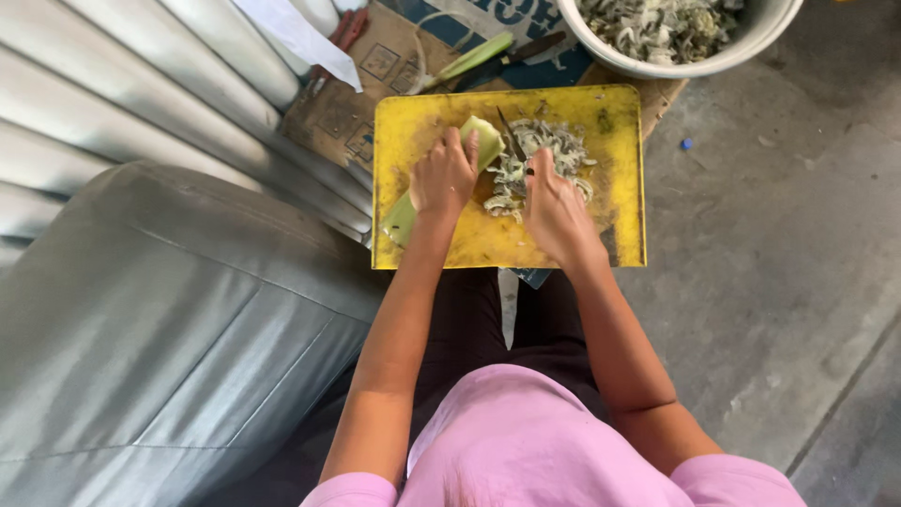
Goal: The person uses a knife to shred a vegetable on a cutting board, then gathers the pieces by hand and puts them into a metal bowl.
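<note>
A yellow cutting board (pixel 615 188) lies on the floor in front of my knees. My left hand (pixel 443 176) presses down on a long pale green stalk (pixel 401 218) that lies slantwise across the board. My right hand (pixel 556 208) grips a knife (pixel 511 139), whose dark blade points away from me at the stalk's cut end. A heap of thin pale slices (pixel 535 155) sits on the board between and beyond my two hands.
A white bowl (pixel 723 58) full of sliced pieces stands beyond the board at top right. Another green stalk (pixel 469 58) and a dark tool lie on flattened cardboard (pixel 347 113). A grey cushion (pixel 160 319) and corrugated metal (pixel 113 84) fill the left. Concrete floor (pixel 779 263) lies right.
</note>
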